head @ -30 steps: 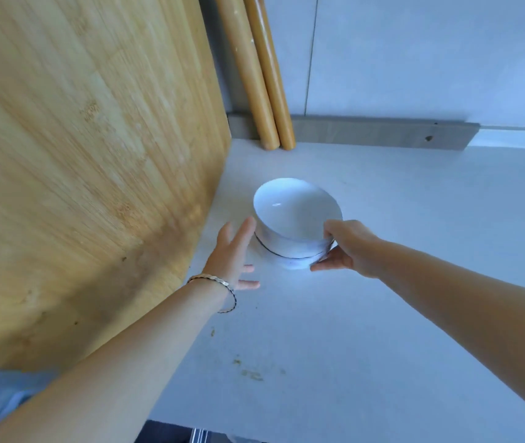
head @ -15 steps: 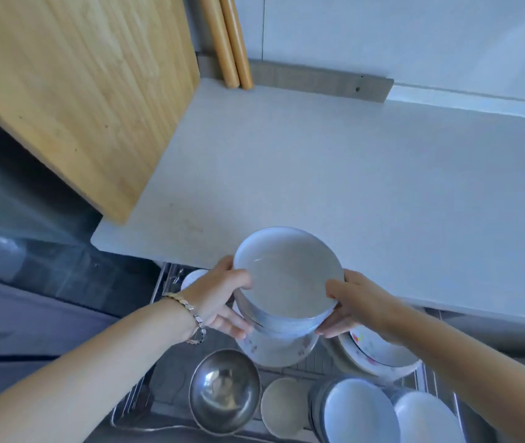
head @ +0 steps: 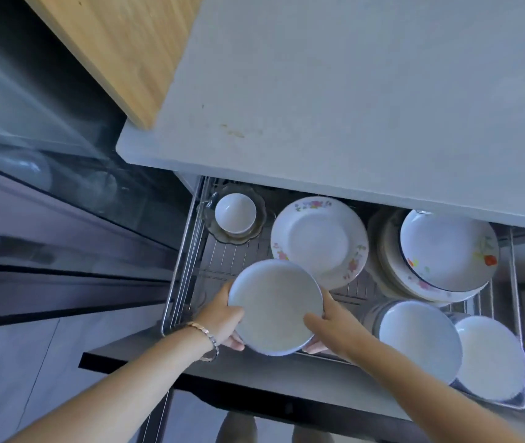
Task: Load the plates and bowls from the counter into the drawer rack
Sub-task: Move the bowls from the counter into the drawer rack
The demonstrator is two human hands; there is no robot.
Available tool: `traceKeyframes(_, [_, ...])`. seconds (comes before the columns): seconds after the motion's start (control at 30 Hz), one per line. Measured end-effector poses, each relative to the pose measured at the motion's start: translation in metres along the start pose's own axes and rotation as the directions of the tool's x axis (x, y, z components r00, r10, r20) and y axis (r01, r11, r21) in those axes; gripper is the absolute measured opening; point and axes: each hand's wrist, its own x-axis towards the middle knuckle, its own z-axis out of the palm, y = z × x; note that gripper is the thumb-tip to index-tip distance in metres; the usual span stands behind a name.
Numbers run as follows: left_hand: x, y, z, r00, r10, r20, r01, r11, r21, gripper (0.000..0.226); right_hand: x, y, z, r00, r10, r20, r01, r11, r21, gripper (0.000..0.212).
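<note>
1. The counter [head: 366, 91] fills the top of the view, pale and bare but for a few small stains near its front edge.
2. A wooden board [head: 117, 43] leans at upper left, its lower corner past the counter's left edge.
3. The drawer [head: 254, 375] stands pulled out below the counter, with a wire rack [head: 187, 266] inside it.
4. A floral plate [head: 318, 238] lies in the rack's middle back; to its right a stack of plates [head: 395, 276] carries a floral bowl [head: 446, 247].
5. Two white bowls sit at front right: one [head: 417, 337] beside the right forearm, the other [head: 491, 356] in the corner.
6. The held bowl [head: 274, 305] hangs over the rack's front left part, mouth up, overlapping the floral plate's near edge in the view.
7. The left hand [head: 223, 318] grips the bowl's left side, fingers curled beneath it; a bracelet [head: 207, 337] circles that wrist.
8. The right hand [head: 331, 324] clasps the right side, thumb on the rim, fingers under.
9. A small cup [head: 235, 212] rests on a glass dish [head: 223, 235] at back left.
</note>
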Motion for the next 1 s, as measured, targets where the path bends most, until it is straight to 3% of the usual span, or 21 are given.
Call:
traceKeyframes(0.17, [0.052,-0.026,-0.002,0.997,-0.026,-0.069,0.031,0.997,0.075,0.056,0.051,0.032,0.036,0.996,0.085,0.000,-0.084,0.984,0.154,0.064])
traceKeyframes(0.27, [0.075,-0.038,-0.002,0.996,0.010,-0.089,0.010,0.975,0.222,0.054,0.068,0.043,0.048,0.992,0.124,-0.008,-0.118,0.961,0.249,0.063])
traceKeyframes(0.5, [0.100,-0.047,0.006,0.995,0.050,-0.081,-0.012,0.912,0.410,0.060,0.083,0.052,0.051,0.984,0.165,-0.067,-0.156,0.981,0.114,0.069])
traceKeyframes(0.8, [0.108,-0.055,0.003,0.996,0.069,-0.059,-0.033,0.883,0.468,0.062,0.078,0.049,0.053,0.971,0.186,-0.152,-0.204,0.973,-0.111,0.060])
traceKeyframes(1.0, [0.110,-0.053,0.007,0.997,0.083,0.000,-0.080,0.969,0.235,0.074,0.071,0.048,0.057,0.961,0.178,-0.213,-0.198,0.977,-0.078,0.064])
